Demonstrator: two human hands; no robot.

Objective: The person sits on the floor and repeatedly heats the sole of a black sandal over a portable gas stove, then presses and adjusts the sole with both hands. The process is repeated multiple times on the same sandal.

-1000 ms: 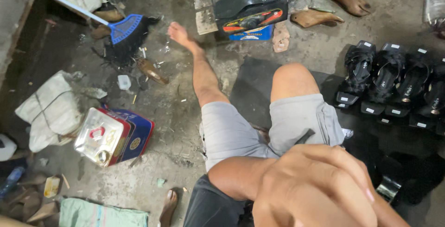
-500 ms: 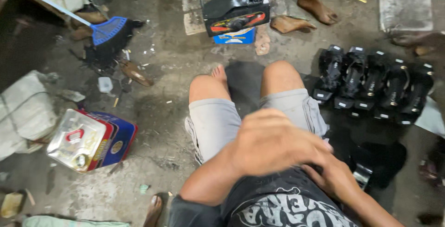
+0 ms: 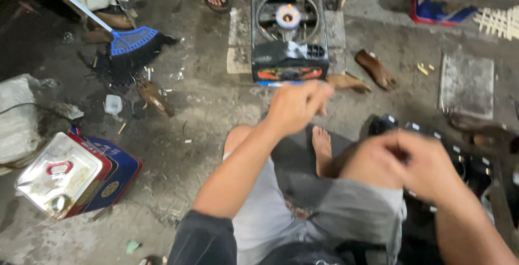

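The left hand (image 3: 296, 105) is reaching out just in front of the small stove (image 3: 289, 32), which is standing on the floor beyond the person's knees with a flame burning in its ring. The fingers (image 3: 319, 93) of this hand are curling loosely inward, partly closed; motion blur is smearing them, so I cannot tell whether they are pinching anything. They are hanging just short of the stove's dark front edge, not clearly touching it.

The right hand (image 3: 419, 162) is hovering over the raised right knee, to the right of the stove and nearer the camera. Its fingers (image 3: 385, 145) are bending together near the thumb, but blur is hiding whether something small is sitting between them.

A bare foot (image 3: 322, 145) is resting between the two hands. Right of the stove, wooden shoe forms (image 3: 374, 69) are lying on the floor. Left of the stove, a blue broom (image 3: 130, 40) is lying flat, and farther left a square tin (image 3: 73, 176) is sitting tilted. Dark sandals (image 3: 465, 157) behind the right hand are largely covered by it
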